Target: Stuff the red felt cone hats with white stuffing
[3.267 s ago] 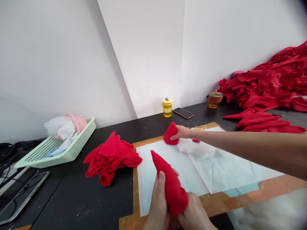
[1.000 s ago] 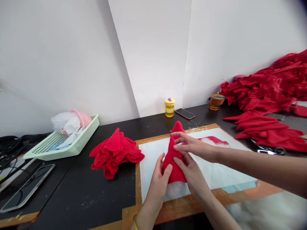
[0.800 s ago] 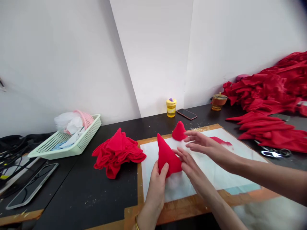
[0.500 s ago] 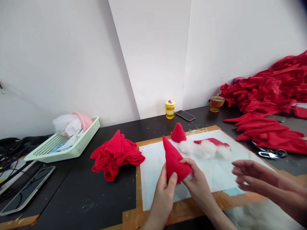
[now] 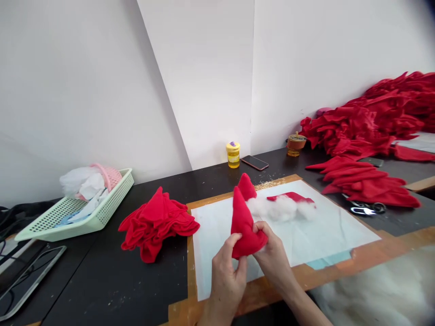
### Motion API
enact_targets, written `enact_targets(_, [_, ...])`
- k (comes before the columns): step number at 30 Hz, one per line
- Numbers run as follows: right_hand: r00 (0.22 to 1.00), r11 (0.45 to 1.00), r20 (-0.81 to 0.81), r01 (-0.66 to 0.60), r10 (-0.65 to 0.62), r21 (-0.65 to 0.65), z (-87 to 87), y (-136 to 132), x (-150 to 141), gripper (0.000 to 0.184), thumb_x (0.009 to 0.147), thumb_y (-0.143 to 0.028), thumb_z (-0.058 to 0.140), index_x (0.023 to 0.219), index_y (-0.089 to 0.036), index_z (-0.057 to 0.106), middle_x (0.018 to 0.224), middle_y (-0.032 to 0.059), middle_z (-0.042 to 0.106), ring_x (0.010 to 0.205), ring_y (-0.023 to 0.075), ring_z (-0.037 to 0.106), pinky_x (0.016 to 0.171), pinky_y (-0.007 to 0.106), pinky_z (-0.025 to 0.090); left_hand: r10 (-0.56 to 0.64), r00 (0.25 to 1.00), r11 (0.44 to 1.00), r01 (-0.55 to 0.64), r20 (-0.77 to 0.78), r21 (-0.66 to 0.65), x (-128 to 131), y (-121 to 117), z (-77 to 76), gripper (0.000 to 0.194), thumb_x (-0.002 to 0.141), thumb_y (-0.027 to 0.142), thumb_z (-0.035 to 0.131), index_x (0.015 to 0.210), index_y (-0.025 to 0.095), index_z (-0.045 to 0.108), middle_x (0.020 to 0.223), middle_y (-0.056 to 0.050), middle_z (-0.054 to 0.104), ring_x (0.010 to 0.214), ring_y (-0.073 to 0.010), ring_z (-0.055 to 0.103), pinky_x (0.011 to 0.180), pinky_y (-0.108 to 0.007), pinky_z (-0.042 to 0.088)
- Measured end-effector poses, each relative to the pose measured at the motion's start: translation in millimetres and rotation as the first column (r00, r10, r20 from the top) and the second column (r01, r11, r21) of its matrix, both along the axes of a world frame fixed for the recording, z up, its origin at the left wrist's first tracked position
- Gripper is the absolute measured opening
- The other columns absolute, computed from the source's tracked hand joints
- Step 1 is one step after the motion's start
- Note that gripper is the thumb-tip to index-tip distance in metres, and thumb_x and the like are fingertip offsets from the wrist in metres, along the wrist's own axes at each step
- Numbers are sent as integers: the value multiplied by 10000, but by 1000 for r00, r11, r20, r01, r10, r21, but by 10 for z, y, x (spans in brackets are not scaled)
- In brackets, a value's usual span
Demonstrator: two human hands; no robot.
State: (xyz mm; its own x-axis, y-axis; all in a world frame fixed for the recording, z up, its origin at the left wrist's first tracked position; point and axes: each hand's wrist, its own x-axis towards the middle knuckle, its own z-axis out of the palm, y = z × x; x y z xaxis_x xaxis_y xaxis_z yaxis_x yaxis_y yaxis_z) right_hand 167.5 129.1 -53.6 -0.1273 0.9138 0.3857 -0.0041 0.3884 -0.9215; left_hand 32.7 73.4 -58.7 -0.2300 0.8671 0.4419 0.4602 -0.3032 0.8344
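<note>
A red cone-shaped fabric hat (image 5: 243, 219), plump with stuffing, is held tip up above the white sheet (image 5: 326, 235). My left hand (image 5: 227, 267) grips its lower left edge between thumb and fingers. On the other side, my right hand (image 5: 273, 249) is closed on the lower right edge, its fingertips partly hidden by the cloth. Just behind stands another red cone (image 5: 247, 186), partly covered by the held one. White stuffing (image 5: 280, 208) lies beside it on the sheet, against a flat red fabric piece (image 5: 295, 196).
A red fabric pile (image 5: 158, 224) sits left of the sheet; more red pieces (image 5: 367, 181) and scissors (image 5: 363, 209) lie right. A green basket (image 5: 115, 194), a yellow-lidded jar (image 5: 233, 155) and a phone (image 5: 254, 162) stand along the back. Loose stuffing (image 5: 377, 294) fills the lower right.
The other person's hands at the right have left the view. My hands have turned the red hat more upright. The view has shifted slightly right.
</note>
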Motion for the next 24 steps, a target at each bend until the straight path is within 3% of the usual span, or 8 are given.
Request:
enact_targets(4, [957, 964, 120, -266, 265, -6, 64, -95, 125, 500, 822, -217, 661, 1308, -249, 543, 1262, 61, 613, 869, 158, 665, 782, 275, 573, 167, 983, 983, -159, 82, -94, -148, 50, 90, 272, 801, 149, 534, 1043, 205, 645, 896, -8, 736, 701, -120, 678, 636, -182, 526])
enact_targets(6, [942, 955, 161, -296, 293, -7, 54, -113, 152, 484, 865, -254, 658, 1335, -260, 541, 1268, 64, 623, 849, 154, 677, 779, 277, 576, 213, 970, 974, -202, 114, -99, -148, 48, 137, 237, 757, 149, 552, 973, 200, 634, 861, 2, 725, 677, -115, 667, 615, -173, 511])
enact_targets(8, [975, 981, 144, -182, 171, 67, 15, -96, 134, 250, 862, -239, 640, 1110, -232, 609, 1046, 32, 671, 788, 153, 660, 708, 250, 558, 186, 969, 978, -167, 163, -129, -71, 15, 136, 214, 749, 156, 567, 952, 202, 614, 807, 13, 714, 653, -117, 672, 595, -167, 503])
enact_targets(10, [993, 987, 114, -3, -16, 161, -39, -57, 100, 106, 818, -172, 591, 894, -229, 543, 813, -17, 625, 663, 135, 607, 590, 212, 510, 100, 971, 980, -59, 218, -189, 57, -42, 90, 196, 765, 168, 574, 957, 205, 591, 728, 25, 692, 605, -123, 671, 567, -169, 499])
enact_targets(13, [955, 945, 147, 216, -257, 247, -109, -6, 91, 169, 776, -112, 502, 875, -243, 462, 649, -76, 541, 469, 104, 500, 449, 187, 420, 51, 968, 976, 3, 245, -217, 223, -129, 18, 180, 794, 181, 563, 972, 205, 579, 659, 35, 651, 540, -119, 646, 539, -172, 491])
enact_targets(16, [886, 875, 206, 329, -417, 355, -137, 12, 134, 214, 777, -104, 485, 937, -244, 466, 608, -94, 538, 401, 104, 484, 418, 189, 407, 94, 974, 976, -49, 206, -211, 234, -161, 41, 294, 869, 239, 556, 1160, 199, 571, 808, -10, 705, 633, -120, 673, 612, -182, 522])
enact_targets(20, [883, 804, 211, 252, -419, 539, -112, -14, 159, 229, 833, -110, 507, 1019, -242, 495, 791, -31, 651, 568, 126, 632, 538, 185, 498, 74, 997, 981, -67, 32, -185, 43, -117, 139, 673, 837, 319, 687, 1439, 183, 419, 1010, -69, 706, 833, -154, 691, 759, -233, 573])
enact_targets(24, [952, 872, 242, 47, -187, 488, -34, -102, 96, 263, 895, -128, 524, 1129, -244, 501, 971, 21, 666, 802, 144, 677, 701, 187, 548, 115, 992, 989, -120, -55, -87, -118, -35, 134, 382, 815, 194, 588, 1197, 193, 592, 1036, -61, 712, 878, -162, 691, 776, -235, 557])
